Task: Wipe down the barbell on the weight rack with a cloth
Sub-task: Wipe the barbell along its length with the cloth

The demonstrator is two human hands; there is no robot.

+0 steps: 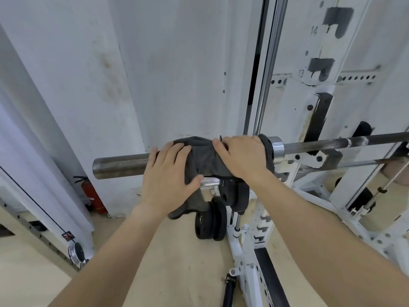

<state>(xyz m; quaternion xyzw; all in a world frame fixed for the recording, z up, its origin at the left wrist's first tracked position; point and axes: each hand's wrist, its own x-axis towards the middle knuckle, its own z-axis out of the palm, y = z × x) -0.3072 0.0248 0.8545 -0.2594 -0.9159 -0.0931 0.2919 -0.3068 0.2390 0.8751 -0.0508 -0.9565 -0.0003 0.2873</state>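
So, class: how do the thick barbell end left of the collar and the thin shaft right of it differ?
The barbell sleeve is thicker and juts free; the shaft is thinner and lies on the rack hook. The cloth and both hands cover part of the sleeve; the shaft is bare. Both are dull grey metal.

Both bare forearms extended forward and upward, left hand (pixel 168 173) laid palm-down with fingers spread and thumb hooked underneath, right hand (pixel 241 156) curled over close beside it, knuckles raised, wrists bent slightly

Head-worn view, forward and downward
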